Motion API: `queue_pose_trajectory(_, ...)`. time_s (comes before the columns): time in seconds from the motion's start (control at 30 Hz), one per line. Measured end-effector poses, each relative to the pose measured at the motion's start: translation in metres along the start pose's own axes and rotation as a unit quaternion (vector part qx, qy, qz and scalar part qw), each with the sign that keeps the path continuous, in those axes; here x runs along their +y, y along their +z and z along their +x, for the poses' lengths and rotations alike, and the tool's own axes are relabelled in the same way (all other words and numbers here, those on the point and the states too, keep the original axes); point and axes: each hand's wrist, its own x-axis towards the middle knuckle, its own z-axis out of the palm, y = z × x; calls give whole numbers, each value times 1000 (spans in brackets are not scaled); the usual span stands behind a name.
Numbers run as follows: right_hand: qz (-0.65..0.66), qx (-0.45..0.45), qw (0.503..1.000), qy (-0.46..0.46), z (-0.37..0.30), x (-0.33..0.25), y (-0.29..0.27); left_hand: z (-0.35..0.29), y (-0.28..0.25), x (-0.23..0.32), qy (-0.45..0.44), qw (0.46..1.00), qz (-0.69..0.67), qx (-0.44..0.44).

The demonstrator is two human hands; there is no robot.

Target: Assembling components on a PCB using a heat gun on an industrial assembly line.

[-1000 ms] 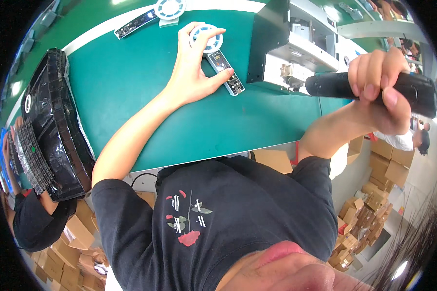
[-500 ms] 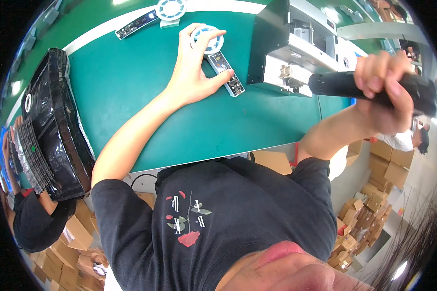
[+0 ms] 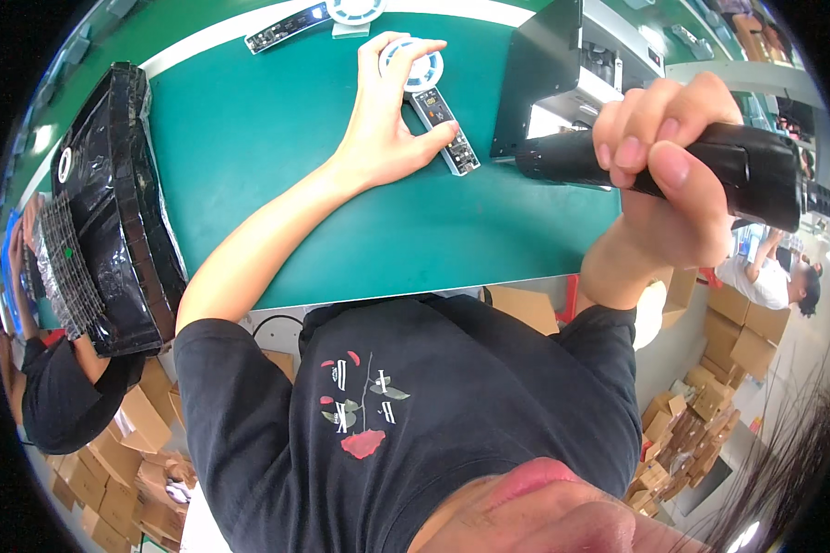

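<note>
**A:** Where is the left hand (image 3: 387, 129) sitting?

**B:** Flat on the green table (image 3: 277, 157), palm down, the forearm stretched out from the lower left across the surface. The fingers spread loosely: the fingertips reach up onto a small white round reel (image 3: 413, 66), and the thumb lies against a narrow dark circuit strip (image 3: 444, 129) that runs slantwise just below the reel. It presses and steadies rather than grasps; nothing is closed inside the palm.

**A:** And the right hand (image 3: 669, 184)?

**B:** Raised off the table, close to the camera on the right. It is wrapped tight around a thick black tool (image 3: 673, 161) shaped like a handle, held roughly level. Four fingers curl over the top, the thumb underneath, the wrist bent back. The tool's narrower end points left toward the grey machine (image 3: 549, 74) standing on the table.

**A:** How far is the tool from the strip?

**B:** Apart; its tip hangs to the right of the strip, above the table's near edge.

**A:** Anything else around?

**B:** A second dark strip (image 3: 286, 26) and another white reel (image 3: 355, 9) at the far edge, and a black stack of trays (image 3: 111, 194) at the left end of the table.
</note>
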Motion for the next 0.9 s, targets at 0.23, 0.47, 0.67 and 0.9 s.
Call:
queue_pose_trajectory(0.23, 14, -4, 1000, 9, 3, 12, 3, 0, 2, -3, 10, 1000, 3, 3)
queue_pose_trajectory(0.47, 19, -75, 997, -9, 8, 20, 1, -2, 0, -2, 14, 1000, -5, 4)
queue_pose_trajectory(0.67, 99, -265, 956, -76, 31, 34, -9, 0, 0, -1, 12, 1000, 11, -2)
queue_pose_trajectory(0.9, 57, -262, 960, -85, 24, 27, -8, -1, 3, -3, -5, 1000, 2, -6)
